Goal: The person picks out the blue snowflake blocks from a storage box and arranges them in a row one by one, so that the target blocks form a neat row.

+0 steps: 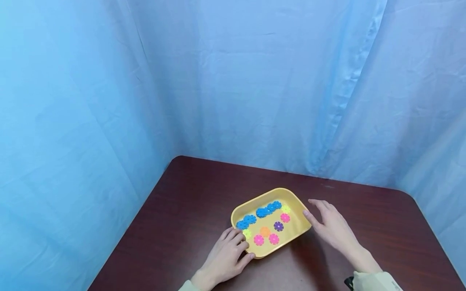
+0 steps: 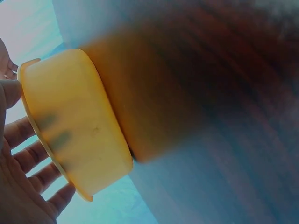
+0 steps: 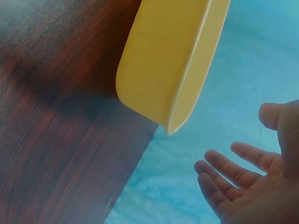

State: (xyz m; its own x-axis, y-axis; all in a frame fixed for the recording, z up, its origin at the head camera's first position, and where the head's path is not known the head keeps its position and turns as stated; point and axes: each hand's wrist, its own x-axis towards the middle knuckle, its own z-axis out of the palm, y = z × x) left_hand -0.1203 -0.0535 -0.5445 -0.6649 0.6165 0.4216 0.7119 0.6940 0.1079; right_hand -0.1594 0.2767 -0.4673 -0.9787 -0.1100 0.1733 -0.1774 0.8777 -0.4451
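A yellow plastic tray point(image 1: 295, 237) with rounded corners rests on the table. Inside lie flower-shaped plastic discs: blue ones point(image 1: 261, 212) in an overlapping row, pink ones point(image 1: 274, 239), an orange one point(image 1: 265, 231), a purple one point(image 1: 278, 226) and yellow-green ones point(image 1: 286, 209). My left hand point(image 1: 228, 255) grips the tray's near-left rim, fingers bent over it and thumb by the front corner. In the left wrist view, finger shadows show through the tray wall point(image 2: 79, 126). Beside the tray's right end is my right hand point(image 1: 335, 228), fingers spread and holding nothing; the right wrist view shows it apart from the tray point(image 3: 154, 60).
The dark reddish-brown table point(image 1: 182, 226) has rounded far corners. Pale blue curtains point(image 1: 247, 89) hang behind it and along both sides. Light-coloured sleeves point(image 1: 375, 281) cover the forearms near the table's front.
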